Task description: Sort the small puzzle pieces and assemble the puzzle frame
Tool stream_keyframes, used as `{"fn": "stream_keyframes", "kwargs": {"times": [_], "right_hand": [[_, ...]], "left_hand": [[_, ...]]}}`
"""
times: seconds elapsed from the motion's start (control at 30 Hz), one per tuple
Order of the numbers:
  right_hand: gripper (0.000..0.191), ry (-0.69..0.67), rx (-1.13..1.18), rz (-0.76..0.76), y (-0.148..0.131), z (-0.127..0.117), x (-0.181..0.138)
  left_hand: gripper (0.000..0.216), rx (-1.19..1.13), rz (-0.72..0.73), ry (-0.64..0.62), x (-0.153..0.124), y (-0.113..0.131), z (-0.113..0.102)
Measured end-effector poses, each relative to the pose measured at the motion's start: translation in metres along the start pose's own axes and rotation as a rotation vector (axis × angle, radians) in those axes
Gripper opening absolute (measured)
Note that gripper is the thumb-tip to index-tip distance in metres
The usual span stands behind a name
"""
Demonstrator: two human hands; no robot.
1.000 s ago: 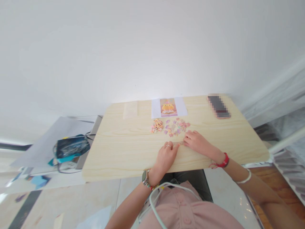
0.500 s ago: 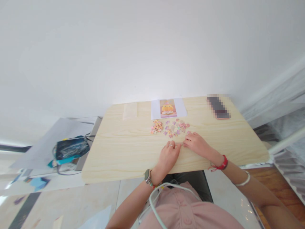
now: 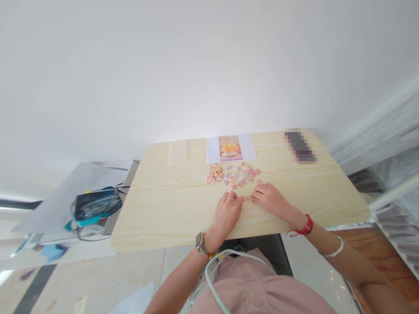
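Note:
My left hand point(image 3: 228, 213) rests on the table with its fingers curled and a ring on one of them. Its thumb and fingertip pinch the near end of a small strip of puzzle pieces point(image 3: 248, 198). From the other side, my right hand point(image 3: 272, 201) has its fingers pressed together on the same pieces, which are partly hidden by the fingertips. Just beyond the hands lie loose pink and purple puzzle pieces point(image 3: 251, 172). To their left is a heaped pile of orange and yellow puzzle pieces point(image 3: 214, 173).
A white sheet with a printed yellow character picture point(image 3: 230, 149) lies at the back of the wooden table point(image 3: 170, 209). A translucent sheet point(image 3: 177, 151) lies back left, a blurred-out phone point(image 3: 300, 147) back right. A pale cable point(image 3: 209, 279) crosses my lap. A dark bag point(image 3: 96, 203) sits left.
My left hand has shifted slightly left, away from the right hand, showing more of the pieces between them. The right hand has barely moved.

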State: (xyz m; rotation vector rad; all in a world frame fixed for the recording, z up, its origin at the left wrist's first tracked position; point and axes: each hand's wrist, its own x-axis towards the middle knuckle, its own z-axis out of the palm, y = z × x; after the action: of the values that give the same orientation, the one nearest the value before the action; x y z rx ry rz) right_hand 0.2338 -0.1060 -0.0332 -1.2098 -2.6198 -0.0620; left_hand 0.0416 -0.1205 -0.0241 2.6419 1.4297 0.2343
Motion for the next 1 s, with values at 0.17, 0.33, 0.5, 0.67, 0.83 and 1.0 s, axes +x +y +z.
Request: {"fn": "stream_keyframes", "kwargs": {"times": [0.17, 0.33, 0.5, 0.67, 0.83, 1.0], "right_hand": [[0.018, 0.003, 0.014, 0.009, -0.001, 0.000, -0.001], [0.019, 0.001, 0.020, 0.018, -0.003, -0.003, 0.000], [0.020, -0.016, 0.033, 0.047, -0.004, -0.004, 0.003], [0.022, -0.026, 0.007, 0.054, -0.007, -0.003, 0.002], [0.023, -0.016, -0.030, 0.054, -0.013, -0.002, -0.006], [0.023, 0.037, 0.145, 0.156, -0.013, 0.000, -0.012]], "left_hand": [[0.011, 0.028, 0.046, -0.010, 0.000, -0.001, 0.001], [0.014, 0.024, 0.038, -0.023, 0.000, -0.001, 0.001], [0.028, -0.013, 0.077, 0.000, -0.003, 0.001, 0.003], [0.027, 0.002, 0.086, -0.008, -0.002, 0.004, 0.002], [0.019, -0.018, 0.078, -0.024, 0.006, 0.008, -0.001], [0.021, -0.130, 0.043, 0.030, 0.010, 0.002, -0.002]]}}
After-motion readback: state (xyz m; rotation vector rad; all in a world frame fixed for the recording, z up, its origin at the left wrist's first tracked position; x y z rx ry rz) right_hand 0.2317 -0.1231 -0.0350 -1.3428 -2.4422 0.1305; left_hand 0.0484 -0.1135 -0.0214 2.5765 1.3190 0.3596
